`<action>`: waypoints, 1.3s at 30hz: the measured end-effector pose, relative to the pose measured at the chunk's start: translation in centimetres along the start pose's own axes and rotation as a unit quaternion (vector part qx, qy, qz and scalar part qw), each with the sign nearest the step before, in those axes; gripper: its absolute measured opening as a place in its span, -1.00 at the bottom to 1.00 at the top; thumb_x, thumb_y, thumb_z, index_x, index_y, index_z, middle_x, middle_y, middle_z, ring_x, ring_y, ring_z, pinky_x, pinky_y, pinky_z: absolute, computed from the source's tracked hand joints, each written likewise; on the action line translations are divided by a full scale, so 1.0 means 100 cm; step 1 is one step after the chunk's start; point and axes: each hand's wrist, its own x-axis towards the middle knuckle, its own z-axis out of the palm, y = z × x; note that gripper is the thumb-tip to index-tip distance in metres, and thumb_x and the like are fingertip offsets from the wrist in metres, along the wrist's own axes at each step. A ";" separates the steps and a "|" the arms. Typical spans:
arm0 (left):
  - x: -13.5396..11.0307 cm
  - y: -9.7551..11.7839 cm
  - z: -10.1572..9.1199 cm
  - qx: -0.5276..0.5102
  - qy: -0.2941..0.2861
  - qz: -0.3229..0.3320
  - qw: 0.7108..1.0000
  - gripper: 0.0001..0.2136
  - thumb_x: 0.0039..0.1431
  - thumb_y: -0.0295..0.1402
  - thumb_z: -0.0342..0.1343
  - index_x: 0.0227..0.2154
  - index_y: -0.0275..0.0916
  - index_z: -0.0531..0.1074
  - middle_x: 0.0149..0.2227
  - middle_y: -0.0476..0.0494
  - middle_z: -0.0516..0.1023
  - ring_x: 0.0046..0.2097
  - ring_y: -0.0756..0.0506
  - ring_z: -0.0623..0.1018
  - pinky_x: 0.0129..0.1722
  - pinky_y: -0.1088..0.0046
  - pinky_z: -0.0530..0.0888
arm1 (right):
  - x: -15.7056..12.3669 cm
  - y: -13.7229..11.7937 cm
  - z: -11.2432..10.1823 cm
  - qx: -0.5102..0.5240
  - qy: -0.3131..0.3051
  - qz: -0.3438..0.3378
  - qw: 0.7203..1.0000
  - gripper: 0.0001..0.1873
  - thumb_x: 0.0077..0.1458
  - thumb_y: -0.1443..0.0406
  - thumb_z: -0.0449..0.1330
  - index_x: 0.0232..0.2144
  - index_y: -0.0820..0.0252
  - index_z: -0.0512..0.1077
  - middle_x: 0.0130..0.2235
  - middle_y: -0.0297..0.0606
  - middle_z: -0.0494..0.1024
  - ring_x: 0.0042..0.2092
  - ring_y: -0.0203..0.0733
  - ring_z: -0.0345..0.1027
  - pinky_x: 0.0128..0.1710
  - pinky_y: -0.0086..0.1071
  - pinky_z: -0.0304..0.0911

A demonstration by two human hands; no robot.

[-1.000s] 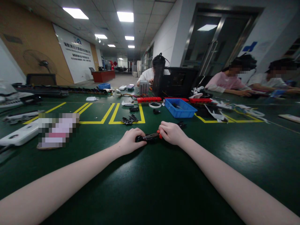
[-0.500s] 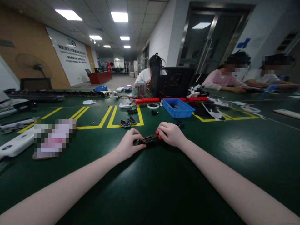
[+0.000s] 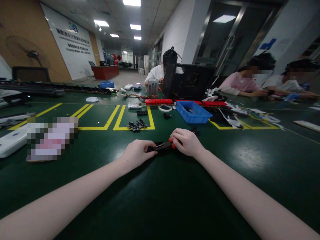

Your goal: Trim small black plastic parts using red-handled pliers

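Note:
My right hand (image 3: 186,141) is closed round the red handles of a pair of pliers (image 3: 163,145), whose dark jaws point left. Between thumb and fingers, my left hand (image 3: 138,151) pinches a small black plastic part (image 3: 150,148). The jaws of the pliers reach to this part; whether they grip it I cannot tell. Both hands are low over the green table (image 3: 172,193). Beyond them, several black plastic pieces (image 3: 137,125) lie inside a yellow-taped rectangle, and another dark piece (image 3: 196,131) is partly behind my right hand.
A blue tray (image 3: 193,113) with dark items stands beyond my right hand, near a white ring (image 3: 165,108) and red power strips (image 3: 158,101). On the left lie a phone (image 3: 53,140) and a white device (image 3: 13,141). Other people sit across the table, one behind a black case (image 3: 187,81).
The camera view has shifted slightly, so the scene sits a bit differently. My left hand has turned a little around the black part; both hands keep their holds.

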 end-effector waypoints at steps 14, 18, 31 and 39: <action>-0.002 0.004 -0.001 -0.007 -0.010 -0.014 1.000 -0.82 0.15 -0.21 0.16 -0.23 -0.10 0.57 -0.59 0.10 0.29 -0.53 -0.02 0.31 -0.52 0.49 0.12 | 0.000 -0.002 -0.003 -0.015 0.010 -0.018 1.000 -0.68 0.30 0.26 -0.06 -0.36 0.22 0.45 -0.30 -0.16 0.49 -0.31 -0.18 0.28 -0.28 -0.28 0.11; -0.002 0.004 -0.001 -0.010 -0.007 -0.009 1.000 -0.82 0.15 -0.21 0.16 -0.23 -0.10 0.57 -0.59 0.10 0.27 -0.53 -0.01 0.29 -0.52 0.49 0.10 | 0.002 -0.004 -0.006 -0.032 0.020 -0.029 0.999 -0.70 0.29 0.26 -0.03 -0.34 0.23 0.45 -0.28 -0.12 0.49 -0.26 -0.13 0.29 -0.23 -0.24 0.12; -0.004 0.008 -0.001 0.003 -0.010 0.004 1.000 -0.83 0.17 -0.24 0.16 -0.23 -0.12 0.58 -0.60 0.10 0.25 -0.54 0.01 0.28 -0.51 0.51 0.09 | -0.002 -0.001 -0.010 -0.095 0.057 -0.073 0.991 -0.73 0.26 0.29 0.00 -0.42 0.23 0.43 -0.37 -0.18 0.45 -0.35 -0.19 0.24 -0.31 -0.29 0.08; -0.006 0.009 -0.001 0.062 0.017 0.038 0.997 -0.84 0.17 -0.25 0.17 -0.22 -0.11 0.58 -0.47 0.02 0.40 -0.45 -0.03 0.39 -0.49 0.50 0.17 | -0.002 0.003 -0.008 -0.069 0.031 -0.058 0.995 -0.73 0.24 0.34 -0.04 -0.45 0.24 0.38 -0.41 -0.23 0.39 -0.42 -0.25 0.15 -0.36 -0.32 0.03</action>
